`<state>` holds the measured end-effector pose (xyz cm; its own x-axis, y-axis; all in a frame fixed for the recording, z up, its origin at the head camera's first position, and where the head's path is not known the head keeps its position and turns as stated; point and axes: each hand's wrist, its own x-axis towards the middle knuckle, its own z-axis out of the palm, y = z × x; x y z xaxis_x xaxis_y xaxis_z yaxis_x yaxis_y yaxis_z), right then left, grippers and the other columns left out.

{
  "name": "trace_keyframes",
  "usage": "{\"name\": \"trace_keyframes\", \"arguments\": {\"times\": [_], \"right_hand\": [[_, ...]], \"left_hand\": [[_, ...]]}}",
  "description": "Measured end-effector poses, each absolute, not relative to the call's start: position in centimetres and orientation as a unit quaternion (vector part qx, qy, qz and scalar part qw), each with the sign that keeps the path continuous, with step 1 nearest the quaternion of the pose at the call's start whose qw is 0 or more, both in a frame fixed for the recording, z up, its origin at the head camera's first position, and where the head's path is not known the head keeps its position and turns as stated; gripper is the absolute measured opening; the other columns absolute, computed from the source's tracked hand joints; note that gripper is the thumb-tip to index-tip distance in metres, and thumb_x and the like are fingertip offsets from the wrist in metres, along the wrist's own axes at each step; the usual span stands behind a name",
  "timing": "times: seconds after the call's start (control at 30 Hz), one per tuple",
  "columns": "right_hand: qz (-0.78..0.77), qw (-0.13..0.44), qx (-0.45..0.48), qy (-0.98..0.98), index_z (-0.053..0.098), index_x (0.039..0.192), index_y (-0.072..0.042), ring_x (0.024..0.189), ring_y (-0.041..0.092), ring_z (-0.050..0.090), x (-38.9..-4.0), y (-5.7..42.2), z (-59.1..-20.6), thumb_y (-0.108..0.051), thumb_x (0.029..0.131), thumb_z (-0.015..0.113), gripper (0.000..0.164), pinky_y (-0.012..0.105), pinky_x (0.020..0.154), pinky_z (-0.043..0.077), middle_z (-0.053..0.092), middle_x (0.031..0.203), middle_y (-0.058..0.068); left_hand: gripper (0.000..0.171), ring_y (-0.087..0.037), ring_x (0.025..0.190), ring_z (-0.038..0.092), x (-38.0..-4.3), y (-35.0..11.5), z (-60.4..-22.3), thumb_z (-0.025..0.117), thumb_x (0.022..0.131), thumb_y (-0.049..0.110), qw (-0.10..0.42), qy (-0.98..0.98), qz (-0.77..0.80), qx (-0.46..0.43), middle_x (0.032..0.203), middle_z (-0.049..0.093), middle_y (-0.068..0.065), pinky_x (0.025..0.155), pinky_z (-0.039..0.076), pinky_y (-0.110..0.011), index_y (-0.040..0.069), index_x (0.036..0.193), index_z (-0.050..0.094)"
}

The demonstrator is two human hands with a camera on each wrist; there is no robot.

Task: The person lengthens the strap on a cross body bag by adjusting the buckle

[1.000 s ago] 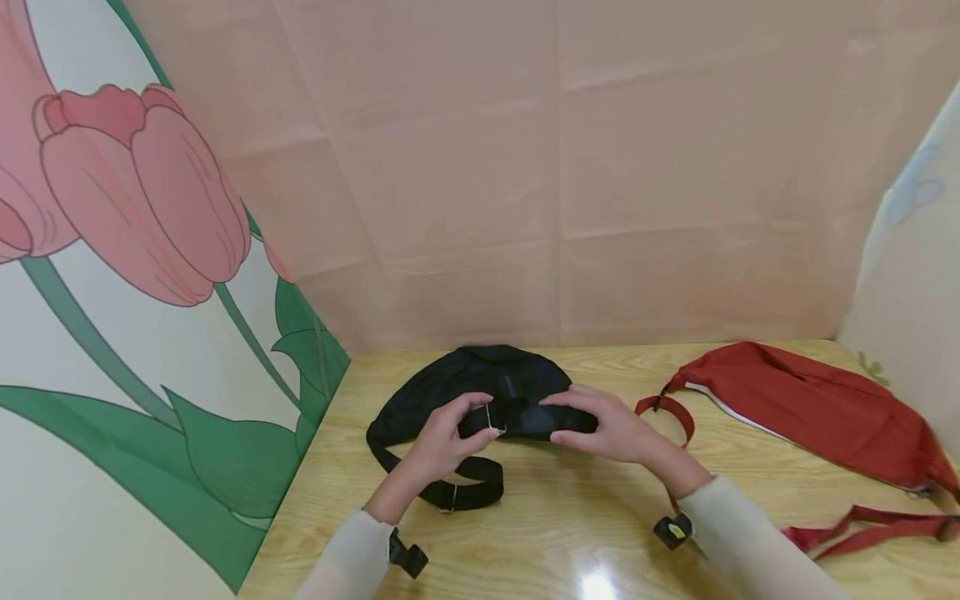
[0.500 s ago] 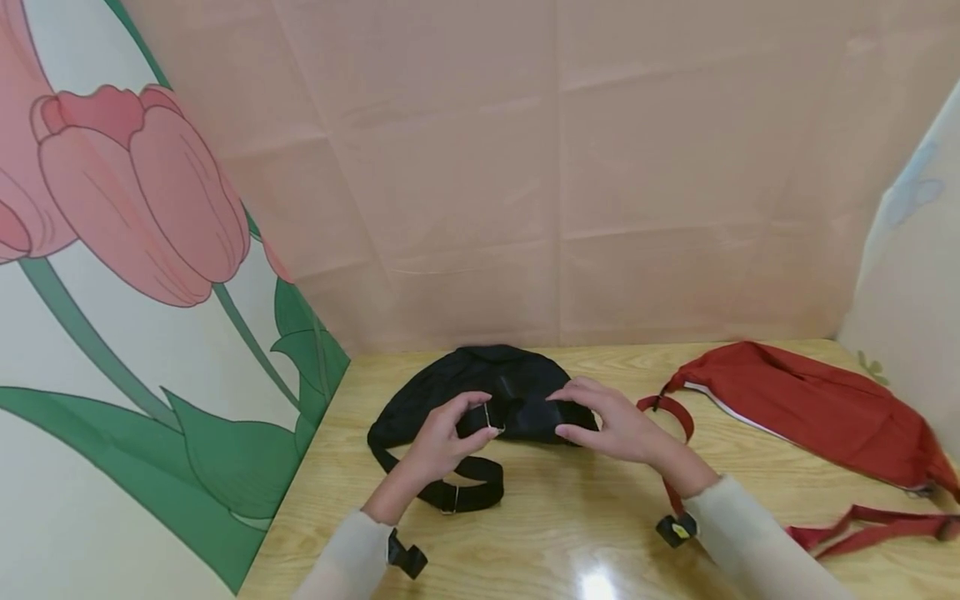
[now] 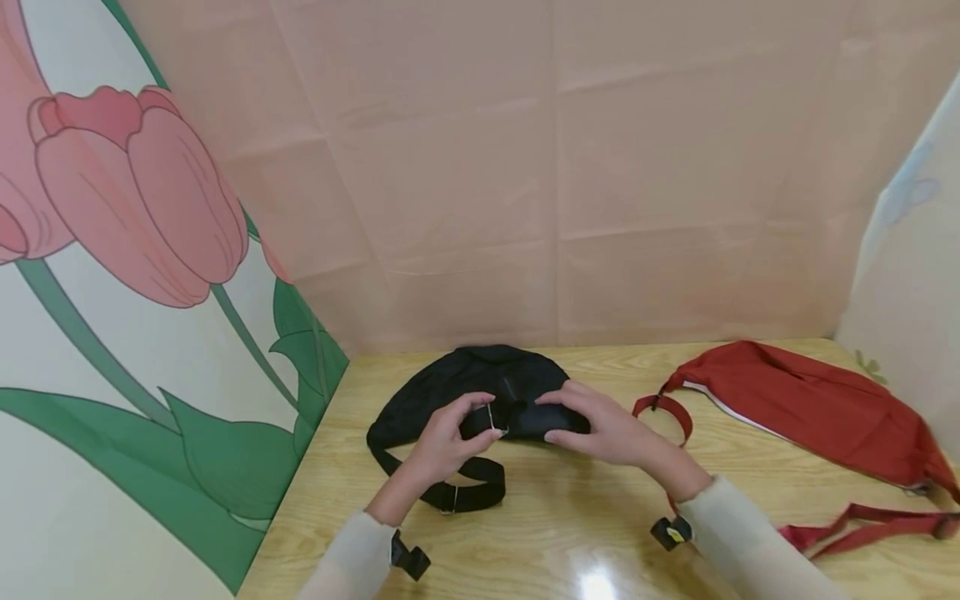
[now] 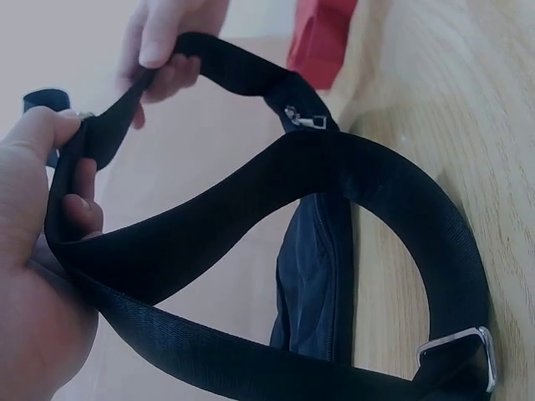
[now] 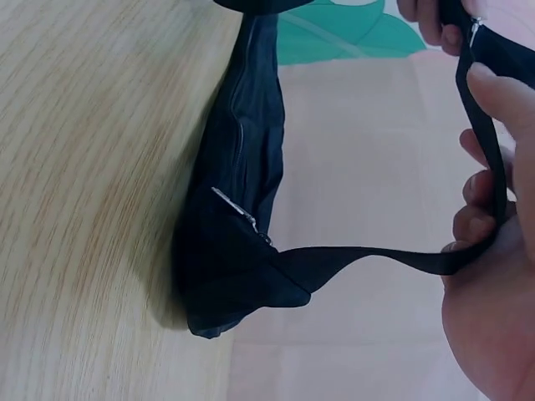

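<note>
Where raised above the pale wood-grain table (image 3: 570, 500), note the broad black webbing strap (image 4: 226, 205) of the black half-moon fabric waist bag (image 3: 465, 375): pinched between thumb and fingers of the left hand (image 3: 442, 437) beside a small silver metal fitting (image 5: 476, 30); held, farther along, between thumb and curled fingers of the right hand (image 3: 607, 429). See the bag resting on the table beyond both hands, well apart from the red fabric waist bag (image 3: 810, 412) at right. Judge the bag light, soft and hardly fragile, apt to slide if tugged; the strap limp, smooth, prone to twisting. Grasp the strap flat across its width, close to the fitting; avoid pulling by the silver zip pull (image 5: 232, 205).
</note>
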<state>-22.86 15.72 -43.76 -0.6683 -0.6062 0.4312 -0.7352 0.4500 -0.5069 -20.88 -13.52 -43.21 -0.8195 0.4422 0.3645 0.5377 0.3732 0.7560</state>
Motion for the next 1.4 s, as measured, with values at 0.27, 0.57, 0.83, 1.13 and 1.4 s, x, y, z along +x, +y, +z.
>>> {"name": "trace_keyframes", "arguments": {"times": [0.27,0.57,0.83,1.13,1.4], "right_hand": [[0.333,0.148,0.395,-0.843,0.069,0.124,-0.021,0.096,0.012,0.059,-23.3,15.9,-44.1,-0.03,0.086,0.082,0.042,0.037,0.085,0.052,0.062,0.107,-0.006],[0.327,0.123,0.4,-0.848,0.063,0.129,-0.012,0.109,0.014,0.06,-22.9,15.0,-43.3,-0.021,0.09,0.076,0.041,0.045,0.093,0.054,0.063,0.121,0.0],[0.318,0.118,0.407,-0.848,0.064,0.131,-0.017,0.095,0.007,0.055,-23.0,15.2,-43.8,-0.028,0.091,0.077,0.043,0.033,0.084,0.051,0.06,0.109,-0.007],[0.317,0.124,0.399,-0.851,0.068,0.13,-0.022,0.094,0.005,0.054,-23.2,15.5,-43.8,-0.039,0.091,0.076,0.044,0.033,0.083,0.051,0.061,0.108,-0.01],[0.317,0.138,0.394,-0.852,0.07,0.123,-0.018,0.095,0.006,0.056,-23.3,15.8,-43.8,-0.036,0.09,0.078,0.039,0.035,0.084,0.053,0.061,0.107,-0.009]], "left_hand": [[0.044,-0.028,0.096,0.067,-20.9,-13.7,-43.3,0.074,0.094,0.016,0.048,-0.834,-0.467,-0.29,0.12,0.068,-0.013,0.081,0.055,-0.031,0.003,0.134,0.059],[0.046,-0.033,0.098,0.066,-20.9,-13.5,-43.2,0.073,0.095,0.017,0.048,-0.829,-0.469,-0.299,0.121,0.068,-0.015,0.082,0.054,-0.029,0.002,0.135,0.057],[0.046,-0.026,0.097,0.066,-20.9,-13.3,-43.0,0.073,0.095,0.018,0.036,-0.832,-0.467,-0.298,0.123,0.067,-0.011,0.081,0.054,-0.026,0.004,0.136,0.056],[0.046,-0.027,0.1,0.065,-20.9,-13.4,-42.8,0.072,0.095,0.018,0.04,-0.836,-0.459,-0.297,0.125,0.067,-0.012,0.085,0.055,-0.031,0.003,0.136,0.056],[0.046,-0.022,0.109,0.064,-20.9,-13.2,-42.8,0.073,0.095,0.019,0.042,-0.843,-0.452,-0.289,0.128,0.066,-0.011,0.093,0.053,-0.036,0.005,0.136,0.057]]}}
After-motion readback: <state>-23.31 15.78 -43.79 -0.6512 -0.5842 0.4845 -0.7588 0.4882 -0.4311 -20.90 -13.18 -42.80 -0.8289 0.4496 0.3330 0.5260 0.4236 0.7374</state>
